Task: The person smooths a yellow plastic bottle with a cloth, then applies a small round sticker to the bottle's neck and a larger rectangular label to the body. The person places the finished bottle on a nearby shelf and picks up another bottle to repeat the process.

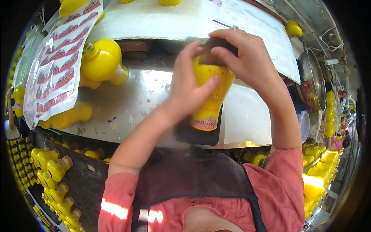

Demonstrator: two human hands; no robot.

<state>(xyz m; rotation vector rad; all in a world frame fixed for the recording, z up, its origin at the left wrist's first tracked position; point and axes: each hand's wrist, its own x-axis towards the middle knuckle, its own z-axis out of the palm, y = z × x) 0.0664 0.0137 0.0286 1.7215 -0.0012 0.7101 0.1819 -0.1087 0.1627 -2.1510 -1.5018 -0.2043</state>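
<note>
A yellow plastic bottle with a red patterned band near its lower end is held over a dark pad on the steel bench. My left hand wraps around the bottle's body from the left, thumb across the front. My right hand presses a dark brown piece against the bottle's upper end, fingers curled over it. What the dark piece is cannot be told.
A sheet of red labels hangs at the left, over several yellow bottles lying on the bench. A white paper sheet lies at the back. More yellow bottles are stacked below left and at the right. A round metal dish stands right.
</note>
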